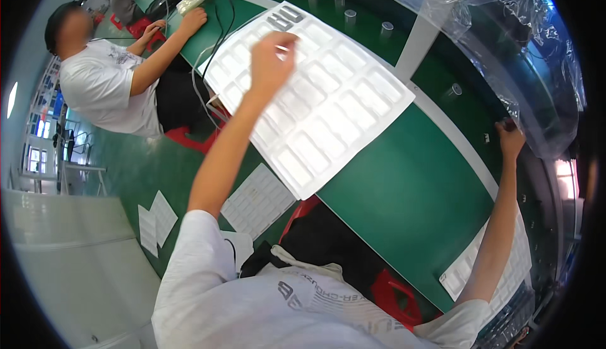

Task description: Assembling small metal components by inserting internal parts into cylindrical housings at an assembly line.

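Note:
A large white plastic tray (341, 118) with rows of rectangular pockets lies on the green table. Small dark grey pieces (285, 18) sit in pockets at its far corner; the other visible pockets look bare. Over the tray, close to those pieces, is my left hand (273, 65), its fingers curled together. A small pale glint shows at the fingers, but what they hold is too small to name. My right hand (512, 139) reaches far right beside a clear plastic bag (536, 96), fingers closed around something dark that I cannot make out.
Several small metal cylinders (350, 16) stand on the dark green strip beyond the pale rail (451, 137). Another white tray (464, 267) lies under my right forearm. Cables (214, 52) run beside the tray at left. A seated person (107, 77) works at the left.

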`<state>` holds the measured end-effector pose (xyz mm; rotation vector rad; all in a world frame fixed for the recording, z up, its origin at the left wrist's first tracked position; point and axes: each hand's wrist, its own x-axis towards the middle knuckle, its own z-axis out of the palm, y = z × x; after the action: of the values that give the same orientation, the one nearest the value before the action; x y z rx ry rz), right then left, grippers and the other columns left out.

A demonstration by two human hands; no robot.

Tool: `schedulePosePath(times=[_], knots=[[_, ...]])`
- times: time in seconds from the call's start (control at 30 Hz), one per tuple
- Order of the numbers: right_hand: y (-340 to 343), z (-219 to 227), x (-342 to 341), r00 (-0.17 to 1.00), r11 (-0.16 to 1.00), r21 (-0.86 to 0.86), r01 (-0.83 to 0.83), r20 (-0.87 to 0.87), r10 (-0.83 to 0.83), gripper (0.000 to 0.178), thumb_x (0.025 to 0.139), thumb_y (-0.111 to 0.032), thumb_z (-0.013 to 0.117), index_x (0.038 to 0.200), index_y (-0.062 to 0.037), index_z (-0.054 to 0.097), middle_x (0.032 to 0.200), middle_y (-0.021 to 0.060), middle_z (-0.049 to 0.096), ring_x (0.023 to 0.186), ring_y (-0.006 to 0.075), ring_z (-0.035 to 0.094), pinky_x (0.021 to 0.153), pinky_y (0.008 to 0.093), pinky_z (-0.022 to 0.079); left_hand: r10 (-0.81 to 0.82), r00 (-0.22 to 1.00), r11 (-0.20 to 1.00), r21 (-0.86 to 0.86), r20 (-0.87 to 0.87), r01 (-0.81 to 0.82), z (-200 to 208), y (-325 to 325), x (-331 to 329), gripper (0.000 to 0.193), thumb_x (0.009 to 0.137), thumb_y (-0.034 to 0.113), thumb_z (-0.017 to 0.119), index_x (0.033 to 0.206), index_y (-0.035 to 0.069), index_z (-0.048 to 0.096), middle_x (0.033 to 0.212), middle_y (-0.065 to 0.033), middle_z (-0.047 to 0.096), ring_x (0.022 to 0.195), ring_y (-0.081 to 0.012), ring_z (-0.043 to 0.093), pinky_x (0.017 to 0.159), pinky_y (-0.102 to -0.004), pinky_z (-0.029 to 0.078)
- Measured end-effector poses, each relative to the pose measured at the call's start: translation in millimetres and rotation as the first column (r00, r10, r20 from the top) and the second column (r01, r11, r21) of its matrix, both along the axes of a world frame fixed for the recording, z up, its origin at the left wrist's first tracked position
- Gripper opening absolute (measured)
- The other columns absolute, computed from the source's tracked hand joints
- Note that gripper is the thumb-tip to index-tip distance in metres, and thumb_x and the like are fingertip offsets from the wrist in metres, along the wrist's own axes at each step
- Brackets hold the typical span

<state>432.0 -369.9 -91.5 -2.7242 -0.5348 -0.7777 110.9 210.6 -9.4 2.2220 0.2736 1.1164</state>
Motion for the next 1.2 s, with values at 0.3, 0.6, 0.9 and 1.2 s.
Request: schedulePosePath(times=[0.3, 0.6, 0.9, 1.2], knots=[[104.0, 67.6, -131.8, 0.963, 0.969, 0.031, -0.243, 0.124, 0.238, 0.030, 0.081, -0.014, 0.067, 0.106, 0.0008, 0.062, 0.105, 0.0201, 0.063, 0.097, 0.0398, 0.060, 0.087, 0.0445, 0.048, -0.032, 0.910, 0.801, 0.534, -0.413, 0.270, -15.6, 171.5, 50.3, 0.036, 0.070, -0.001, 0.063, 0.105, 0.008, 0.070, 0.102, -0.0153, 0.068, 0.095, -0.0386, 0.062, 0.087, -0.0434, 0.049], [103.6, 48.6, -137.7, 0.919, 0.975, 0.180, -0.132, -0.346, 0.188, 0.027, 0.080, -0.004, 0.068, 0.105, -0.0058, 0.059, 0.096, 0.0161, 0.061, 0.082, 0.0308, 0.063, 0.073, 0.0386, 0.051, -0.126, 0.974, 0.820, 0.533, -0.189, 0.209, -10.0, 151.5, 58.0, 0.032, 0.073, -0.001, 0.072, 0.105, 0.006, 0.068, 0.104, -0.0102, 0.070, 0.105, -0.0341, 0.060, 0.091, -0.0394, 0.048], [140.8, 123.7, -244.2, 0.584, 0.143, 0.985, -0.096, -0.060, 0.809, 0.030, 0.084, 0.005, 0.062, 0.113, 0.0006, 0.056, 0.117, 0.0122, 0.054, 0.101, 0.0248, 0.063, 0.089, 0.0362, 0.053, -0.486, 0.857, 0.634, -0.606, 0.170, 0.480, 43.6, -103.8, -29.7, 0.036, 0.074, -0.012, 0.070, 0.109, -0.004, 0.063, 0.102, -0.0076, 0.062, 0.099, -0.0140, 0.060, 0.082, -0.0254, 0.050], [139.4, 139.6, -291.8, 0.483, -0.105, 0.976, 0.189, 0.001, 0.875, 0.026, 0.088, -0.009, 0.064, 0.112, -0.0048, 0.055, 0.118, 0.0156, 0.058, 0.101, 0.0238, 0.058, 0.085, 0.0319, 0.049, -0.668, 0.622, 0.060, -0.803, 0.408, 0.593, 41.2, -239.3, -55.5, 0.039, 0.078, -0.016, 0.058, 0.115, -0.006, 0.059, 0.116, -0.0121, 0.055, 0.112, -0.0296, 0.063, 0.093, -0.0353, 0.050]])
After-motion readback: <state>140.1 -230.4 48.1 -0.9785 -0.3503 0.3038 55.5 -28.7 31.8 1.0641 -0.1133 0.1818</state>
